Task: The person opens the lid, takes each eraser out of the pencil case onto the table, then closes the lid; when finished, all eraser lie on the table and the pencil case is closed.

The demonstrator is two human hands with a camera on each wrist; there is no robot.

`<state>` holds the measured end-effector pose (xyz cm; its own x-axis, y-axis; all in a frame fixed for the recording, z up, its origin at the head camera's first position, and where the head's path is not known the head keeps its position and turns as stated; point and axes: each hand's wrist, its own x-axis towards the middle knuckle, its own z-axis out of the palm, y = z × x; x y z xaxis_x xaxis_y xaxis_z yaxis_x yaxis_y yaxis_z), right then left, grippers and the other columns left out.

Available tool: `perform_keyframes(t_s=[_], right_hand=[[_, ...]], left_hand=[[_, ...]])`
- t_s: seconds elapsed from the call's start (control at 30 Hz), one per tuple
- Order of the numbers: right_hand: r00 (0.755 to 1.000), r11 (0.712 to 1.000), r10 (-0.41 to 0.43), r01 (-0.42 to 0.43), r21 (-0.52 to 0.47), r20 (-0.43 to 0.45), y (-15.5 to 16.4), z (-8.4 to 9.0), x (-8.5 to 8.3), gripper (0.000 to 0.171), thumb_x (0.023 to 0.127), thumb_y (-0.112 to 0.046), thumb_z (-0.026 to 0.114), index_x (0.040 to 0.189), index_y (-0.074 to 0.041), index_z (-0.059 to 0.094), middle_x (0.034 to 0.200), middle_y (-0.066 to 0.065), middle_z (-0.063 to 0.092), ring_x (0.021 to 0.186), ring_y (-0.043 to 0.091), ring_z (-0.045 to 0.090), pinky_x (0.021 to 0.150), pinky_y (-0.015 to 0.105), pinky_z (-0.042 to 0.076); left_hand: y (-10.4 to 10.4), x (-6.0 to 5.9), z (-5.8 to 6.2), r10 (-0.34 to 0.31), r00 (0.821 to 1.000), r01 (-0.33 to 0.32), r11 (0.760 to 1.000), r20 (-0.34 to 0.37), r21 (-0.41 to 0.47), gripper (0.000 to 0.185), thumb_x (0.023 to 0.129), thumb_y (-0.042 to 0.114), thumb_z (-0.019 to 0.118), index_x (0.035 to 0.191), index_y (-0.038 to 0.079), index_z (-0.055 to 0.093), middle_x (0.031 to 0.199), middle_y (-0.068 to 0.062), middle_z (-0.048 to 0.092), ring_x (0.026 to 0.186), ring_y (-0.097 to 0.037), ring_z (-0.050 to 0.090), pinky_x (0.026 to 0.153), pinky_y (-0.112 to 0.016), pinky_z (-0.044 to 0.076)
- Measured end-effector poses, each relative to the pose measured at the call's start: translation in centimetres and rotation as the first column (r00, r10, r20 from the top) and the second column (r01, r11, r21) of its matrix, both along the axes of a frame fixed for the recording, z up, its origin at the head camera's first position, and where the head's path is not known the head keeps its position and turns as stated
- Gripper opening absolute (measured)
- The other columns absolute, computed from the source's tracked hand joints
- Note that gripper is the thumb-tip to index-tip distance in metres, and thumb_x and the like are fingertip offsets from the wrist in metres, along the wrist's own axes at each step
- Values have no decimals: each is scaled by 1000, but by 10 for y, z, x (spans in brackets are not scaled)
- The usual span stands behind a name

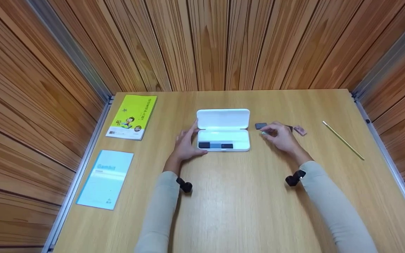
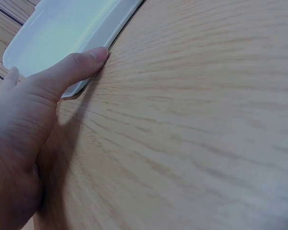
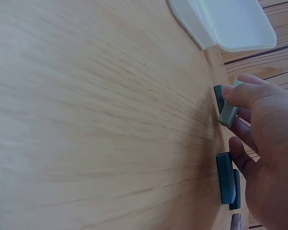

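Observation:
An open white pencil case (image 1: 223, 136) lies mid-table with its lid raised at the back. Inside, along the front, sit two dark blocks and a blue block (image 1: 216, 146) that look like erasers. My left hand (image 1: 185, 144) holds the case at its left end, thumb (image 2: 93, 58) against the front edge, fingers along the left side. To the right of the case, my right hand (image 1: 282, 137) pinches a small pale green eraser (image 3: 227, 114) between thumb and fingers, just above the table. Close by lies a dark grey eraser (image 1: 260, 125); another dark block (image 3: 225, 177) is partly hidden behind the hand in the head view.
A pinkish eraser (image 1: 300, 130) lies right of my right hand, and a yellowish pencil (image 1: 343, 140) farther right. On the left are a yellow-green book (image 1: 132, 116) and a light blue notebook (image 1: 105, 181). Wooden panels (image 1: 209, 45) stand behind the table.

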<state>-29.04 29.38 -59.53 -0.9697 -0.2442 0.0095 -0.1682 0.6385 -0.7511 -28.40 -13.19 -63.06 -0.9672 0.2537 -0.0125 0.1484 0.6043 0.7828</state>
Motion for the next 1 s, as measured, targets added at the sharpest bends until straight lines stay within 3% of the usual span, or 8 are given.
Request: perform_keyframes(t_s=[0.33, 0.63, 0.8, 1.0], right_hand=[[1000, 1000, 11, -10, -9, 9, 1, 2, 2, 29, 107, -6, 75, 135, -7, 79, 130, 17, 71, 119, 32, 66, 100, 22, 46], [1000, 999, 21, -21, -30, -22, 1, 6, 7, 28, 106, -5, 76, 134, -5, 79, 130, 19, 72, 118, 32, 67, 99, 18, 48], [998, 997, 52, -54, -56, -23, -1, 11, 11, 30, 106, -7, 77, 136, -3, 78, 131, 22, 72, 120, 37, 68, 94, 11, 47], [994, 993, 108, -108, -53, -12, -9, 18, 18, 37, 106, -11, 78, 142, -4, 75, 136, 22, 71, 124, 38, 65, 94, 17, 50]], left_hand=[[0, 2, -1, 5, 1000, -5, 1000, 3, 17, 137, 81, 43, 103, 182, 42, 10, 169, 4, 61, 158, -34, 40, 136, -63, 13], [-1, 0, -1, -15, 1000, 15, 1000, -17, 16, 137, 80, 41, 104, 182, 38, 13, 168, 4, 63, 149, -34, 46, 125, -58, 24], [-1, -1, -1, -9, 1000, 10, 1000, -13, 14, 138, 80, 43, 104, 182, 41, 12, 169, 5, 62, 150, -33, 45, 126, -57, 23], [0, 1, 0, 14, 1000, -14, 1000, 7, 25, 138, 79, 39, 105, 181, 47, 11, 168, 8, 61, 152, -32, 43, 129, -57, 22]])
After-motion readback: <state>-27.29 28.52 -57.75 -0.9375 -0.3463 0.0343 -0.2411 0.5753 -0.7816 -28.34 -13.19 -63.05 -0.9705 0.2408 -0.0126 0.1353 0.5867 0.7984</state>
